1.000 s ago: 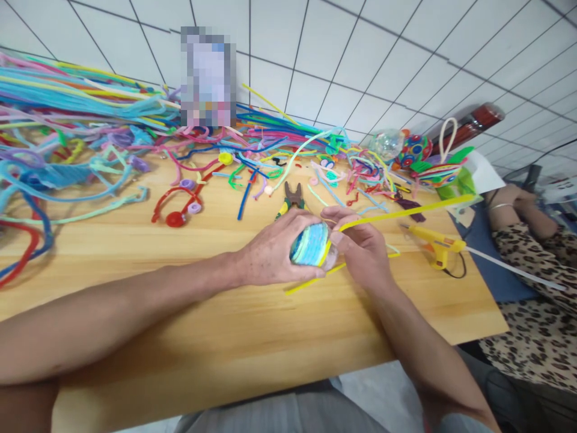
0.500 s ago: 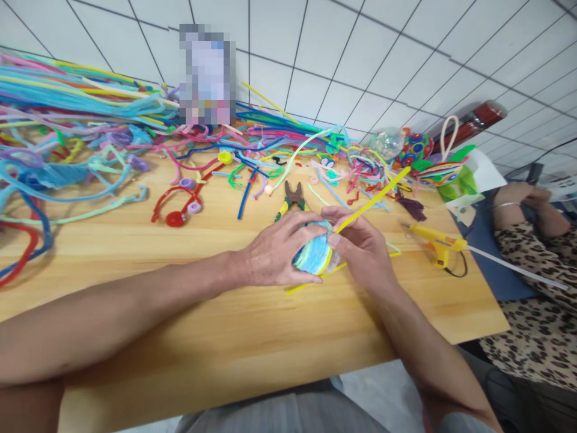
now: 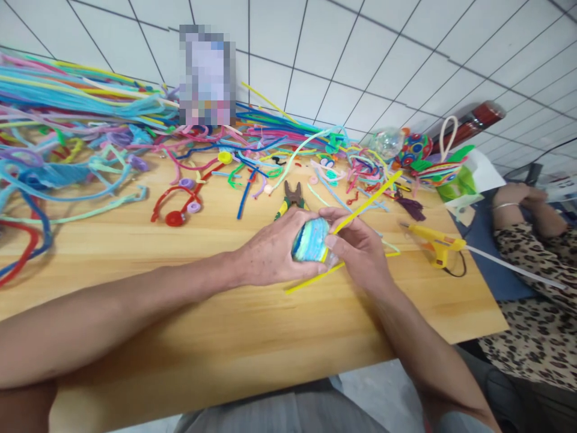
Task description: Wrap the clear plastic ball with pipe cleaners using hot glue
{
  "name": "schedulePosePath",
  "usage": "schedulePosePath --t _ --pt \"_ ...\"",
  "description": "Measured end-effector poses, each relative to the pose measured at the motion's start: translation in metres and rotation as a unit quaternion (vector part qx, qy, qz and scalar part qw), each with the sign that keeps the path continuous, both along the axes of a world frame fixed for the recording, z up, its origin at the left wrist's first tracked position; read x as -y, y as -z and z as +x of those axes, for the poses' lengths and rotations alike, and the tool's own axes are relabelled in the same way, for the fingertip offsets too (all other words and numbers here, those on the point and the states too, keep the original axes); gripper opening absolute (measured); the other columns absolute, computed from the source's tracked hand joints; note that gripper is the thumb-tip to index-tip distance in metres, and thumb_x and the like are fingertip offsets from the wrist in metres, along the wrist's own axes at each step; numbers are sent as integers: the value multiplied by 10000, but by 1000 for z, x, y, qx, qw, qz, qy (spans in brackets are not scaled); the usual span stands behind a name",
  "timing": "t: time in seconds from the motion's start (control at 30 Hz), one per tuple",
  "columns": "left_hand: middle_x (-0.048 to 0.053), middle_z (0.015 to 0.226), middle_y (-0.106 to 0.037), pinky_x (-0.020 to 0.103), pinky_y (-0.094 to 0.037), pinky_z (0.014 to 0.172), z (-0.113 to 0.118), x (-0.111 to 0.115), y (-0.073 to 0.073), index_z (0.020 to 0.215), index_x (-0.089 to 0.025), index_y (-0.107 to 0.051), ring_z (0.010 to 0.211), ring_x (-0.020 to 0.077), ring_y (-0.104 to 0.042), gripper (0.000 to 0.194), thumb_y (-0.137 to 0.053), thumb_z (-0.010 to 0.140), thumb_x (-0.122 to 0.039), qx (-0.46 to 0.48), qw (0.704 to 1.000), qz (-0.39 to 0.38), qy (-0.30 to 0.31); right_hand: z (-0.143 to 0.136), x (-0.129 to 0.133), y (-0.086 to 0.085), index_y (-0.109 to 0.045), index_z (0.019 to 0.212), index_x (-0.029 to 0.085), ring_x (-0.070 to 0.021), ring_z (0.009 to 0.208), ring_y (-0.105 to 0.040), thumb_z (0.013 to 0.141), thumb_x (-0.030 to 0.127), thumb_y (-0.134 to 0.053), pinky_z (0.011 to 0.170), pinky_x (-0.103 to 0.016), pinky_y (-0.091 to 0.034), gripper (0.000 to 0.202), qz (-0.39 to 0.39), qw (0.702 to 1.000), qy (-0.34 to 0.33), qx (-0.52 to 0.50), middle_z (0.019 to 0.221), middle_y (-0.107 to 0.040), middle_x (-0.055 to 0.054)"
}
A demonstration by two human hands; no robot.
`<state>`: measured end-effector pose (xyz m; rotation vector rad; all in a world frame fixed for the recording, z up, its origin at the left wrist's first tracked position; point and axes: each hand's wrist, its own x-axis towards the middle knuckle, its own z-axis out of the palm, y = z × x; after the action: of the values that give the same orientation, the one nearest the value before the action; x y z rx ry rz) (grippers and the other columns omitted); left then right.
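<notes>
My left hand [image 3: 273, 251] is wrapped round the left side of a small ball [image 3: 313, 239] covered in blue, green and light blue strips. At the ball's right side, my right hand [image 3: 360, 243] pinches a yellow pipe cleaner [image 3: 372, 201], whose free end points up and to the right. Yellow also runs along the ball's right edge, by a clear uncovered part. Beneath the hands another yellow pipe cleaner [image 3: 300, 285] lies on the wooden table [image 3: 216, 337]. Pliers [image 3: 293, 195] with green and yellow handles lie just behind my left hand.
Bundles of coloured pipe cleaners [image 3: 90, 96] line the table's back. A yellow glue gun [image 3: 437, 242] lies at the right, near decorated balls [image 3: 415, 149] and a purple tassel [image 3: 411, 205]. Another person's hands [image 3: 523, 201] and leopard-print clothing [image 3: 532, 337] show at the far right.
The fingers of my left hand have shifted off the ball's top, showing more of its blue left side. The yellow pipe cleaner's free end has moved slightly left and down.
</notes>
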<state>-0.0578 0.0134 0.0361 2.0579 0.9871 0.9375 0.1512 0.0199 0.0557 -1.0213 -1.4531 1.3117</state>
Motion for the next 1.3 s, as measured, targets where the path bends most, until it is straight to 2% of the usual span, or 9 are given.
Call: schedulePosePath --t 0.2,0.4,0.6,0.7,0.77,0.87,0.93,1.13,1.3 --pt "155 1323 -639 507 -582 1028 1 -1 6 1382 -209 -483 1218 317 -663 694 -799 822 -471 35 999 29 0 2 -1 -1 -768 836 289 -237 1167 -679 764 424 -942 995 -390 -569 232 -14 1000 13 -12 1271 -750 -6" --pt "161 1436 -592 573 -509 1163 1 -6 16 1431 -260 -430 1398 355 -575 785 -848 789 -431 58 994 88 20 4 -1 -3 -780 852 293 -250 1155 -678 767 425 -940 1015 -429 -564 225 -7 1000 9 5 1302 -743 -13" --pt "190 1488 -538 605 -512 1155 1 -6 28 1452 -262 -415 1445 379 -528 868 -897 765 -481 64 992 108 19 5 -2 -2 -780 848 286 -265 1230 -663 758 428 -947 1105 -458 -522 237 -8 1000 -4 15 1278 -740 -22" --pt "191 1482 -549 612 -493 1175 0 -4 22 1472 -243 -411 1444 384 -524 904 -897 761 -518 78 993 91 15 5 -2 1 -776 861 288 -265 1244 -662 783 426 -929 1117 -463 -509 220 2 1000 -14 25 1281 -739 -24" --pt "184 1458 -572 592 -511 1155 0 -3 14 1460 -223 -426 1397 371 -567 848 -858 800 -533 69 996 56 -6 5 -1 2 -770 865 290 -265 1240 -663 799 425 -915 1120 -467 -507 210 13 999 -18 35 1287 -739 -24" --pt "152 1358 -640 527 -584 1030 0 -1 3 1404 -206 -475 1227 327 -668 734 -812 832 -519 36 999 -22 -25 5 -1 2 -769 875 286 -264 1224 -665 810 432 -906 1115 -465 -511 211 21 998 -16 53 1290 -736 -28" --pt "128 1300 -671 490 -603 966 0 -1 0 1375 -208 -498 1149 304 -696 704 -804 826 -522 31 998 -47 -26 5 -1 1 -776 882 283 -270 1240 -658 810 446 -906 1109 -466 -516 220 17 998 -14 58 1299 -730 -34" --pt "127 1299 -684 471 -595 999 2 0 5 1359 -222 -508 1176 293 -696 665 -802 831 -501 58 998 8 -19 7 -3 -7 -780 831 287 -285 1298 -639 807 490 -905 1109 -463 -517 239 17 998 -8 55 1298 -717 -25" --pt "139 1311 -681 486 -584 1037 3 -1 10 1364 -227 -495 1221 302 -688 650 -786 862 -519 62 996 64 -7 8 -2 -7 -776 845 291 -277 1275 -648 813 481 -904 1098 -454 -519 231 19 998 -7 55 1292 -719 -19"
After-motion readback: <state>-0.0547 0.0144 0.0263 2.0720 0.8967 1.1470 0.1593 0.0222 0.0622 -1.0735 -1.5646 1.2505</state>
